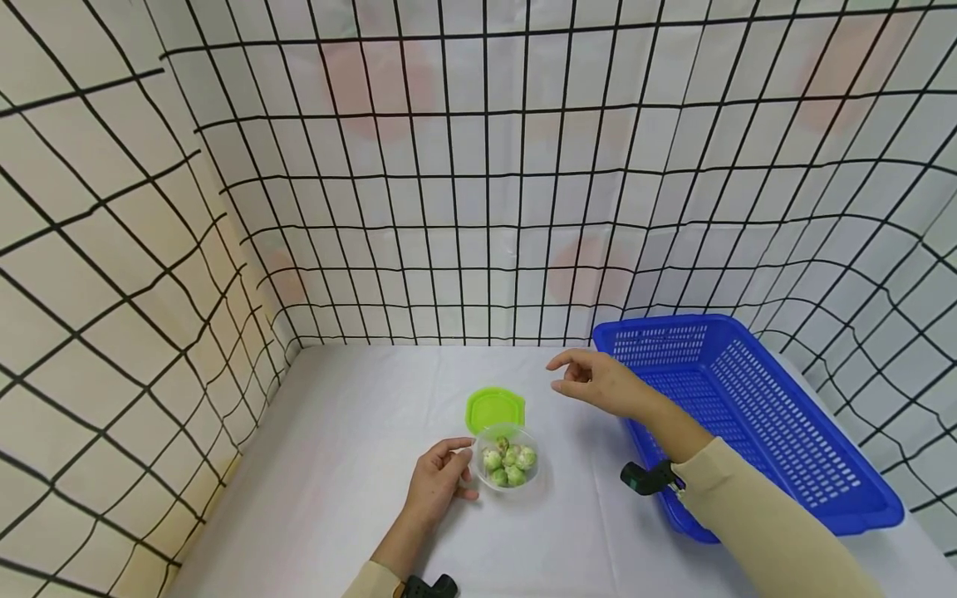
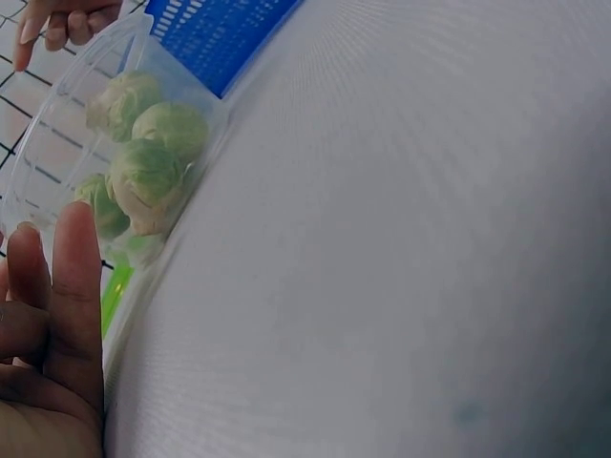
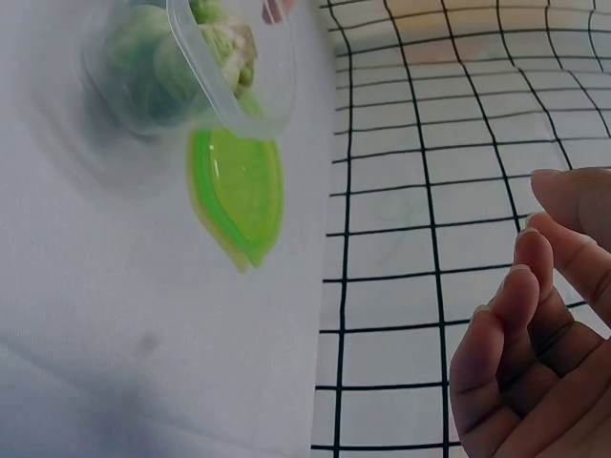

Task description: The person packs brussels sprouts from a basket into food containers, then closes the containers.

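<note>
A clear plastic container (image 1: pixel 529 480) of Brussels sprouts (image 1: pixel 514 455) stands uncovered on the white cloth. Its green lid (image 1: pixel 494 408) lies flat just behind it. My left hand (image 1: pixel 439 480) is at the container's left side, fingers loosely bent beside the wall; whether the fingertips touch it I cannot tell. In the left wrist view, a finger (image 2: pixel 76 286) rises in front of the container (image 2: pixel 181 81). My right hand (image 1: pixel 598 380) hovers to the right of the lid and holds nothing. Its fingers are loosely curled with a gap to the thumb, also in the right wrist view.
A large blue plastic basket (image 1: pixel 748 432) with slotted walls stands on the right, partly behind my right forearm. Black wire grid panels (image 1: pixel 486 174) enclose the table at the back and both sides. White table cloth (image 1: pixel 336 465) stretches left of the container.
</note>
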A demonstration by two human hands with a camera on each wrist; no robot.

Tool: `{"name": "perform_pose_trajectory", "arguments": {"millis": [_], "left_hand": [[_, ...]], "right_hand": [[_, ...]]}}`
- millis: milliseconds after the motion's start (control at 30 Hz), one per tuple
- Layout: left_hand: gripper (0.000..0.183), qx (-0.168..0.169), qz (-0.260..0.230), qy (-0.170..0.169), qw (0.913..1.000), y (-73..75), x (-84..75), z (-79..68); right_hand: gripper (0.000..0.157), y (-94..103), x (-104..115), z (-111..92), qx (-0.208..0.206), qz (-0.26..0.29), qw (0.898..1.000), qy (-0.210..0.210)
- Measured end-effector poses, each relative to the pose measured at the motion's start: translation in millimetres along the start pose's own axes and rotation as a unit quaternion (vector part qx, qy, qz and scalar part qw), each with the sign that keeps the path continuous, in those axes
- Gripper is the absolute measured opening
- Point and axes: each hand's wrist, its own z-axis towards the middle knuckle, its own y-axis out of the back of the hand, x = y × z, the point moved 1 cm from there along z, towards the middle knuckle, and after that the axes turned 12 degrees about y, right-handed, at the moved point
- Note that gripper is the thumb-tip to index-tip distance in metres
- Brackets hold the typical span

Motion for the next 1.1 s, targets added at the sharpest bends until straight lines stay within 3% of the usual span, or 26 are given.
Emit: {"name": "perform_pose_trajectory", "arguments": {"millis": [700,1100], "left_hand": [[0.036,0.000,0.002,0.004,1.0000,-0.4,-0.1,0.2],[0.036,-0.003,0.004,0.001,1.0000,-0.9,-0.4,-0.6]], "right_hand": [[0.040,54.9,-38,-22,-0.071,-0.007,0.996,-0.061],[0.043,62.0,-84,-28,-0.094,-0.037,0.990,-0.097]]}}
